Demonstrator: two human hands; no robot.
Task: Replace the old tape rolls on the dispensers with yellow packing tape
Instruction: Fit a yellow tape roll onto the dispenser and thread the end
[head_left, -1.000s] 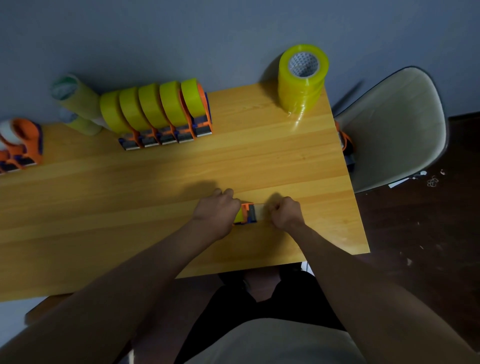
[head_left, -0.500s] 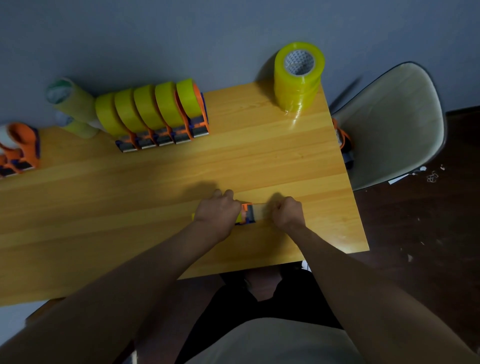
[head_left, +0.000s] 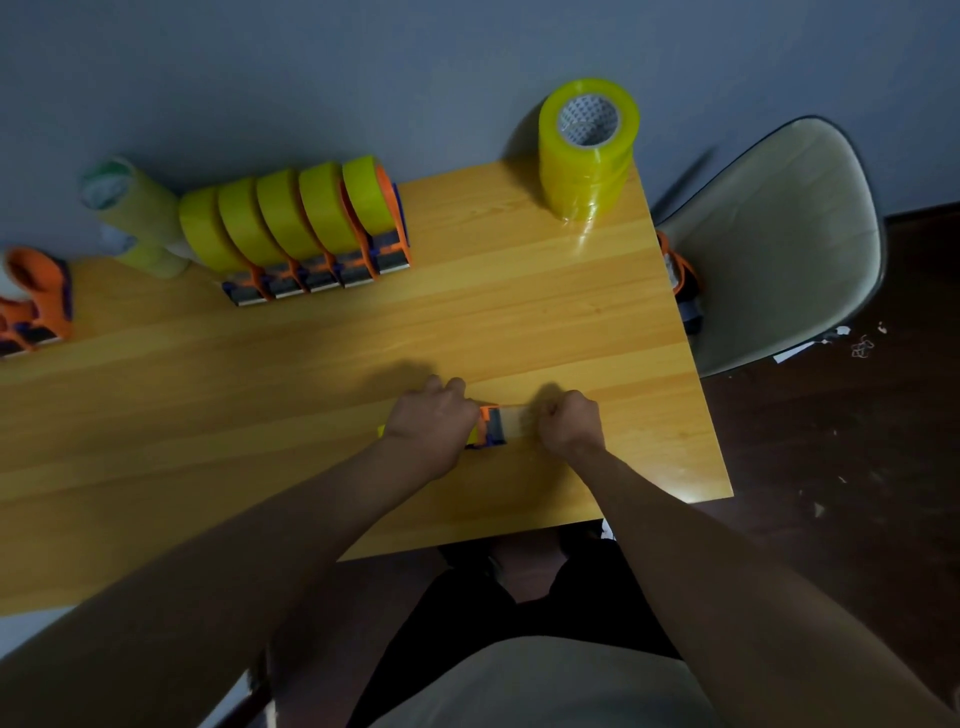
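Both hands are down on the wooden worktop, close to its near edge, working on one orange tape dispenser that lies between them. The left hand is curled over the dispenser's body, covering most of it, so only the orange and dark front end and a sliver of yellow roll show past the knuckles. The right hand sits just beside the dispenser's front end, fingers folded in tight, pinching a short pale strip of tape stretched from the dispenser toward it.

Further back, near the wall, five loaded dispensers stand in a tidy row, each carrying a yellow roll, touching one another side by side. At the far right corner a stack of yellow tape rolls stands upright. Left of the row lie a couple of paler rolls tipped on their sides, and at the far left edge more orange dispensers are only partly in view. Beside the worktop's right edge stands a pale chair, with another orange dispenser resting on it.
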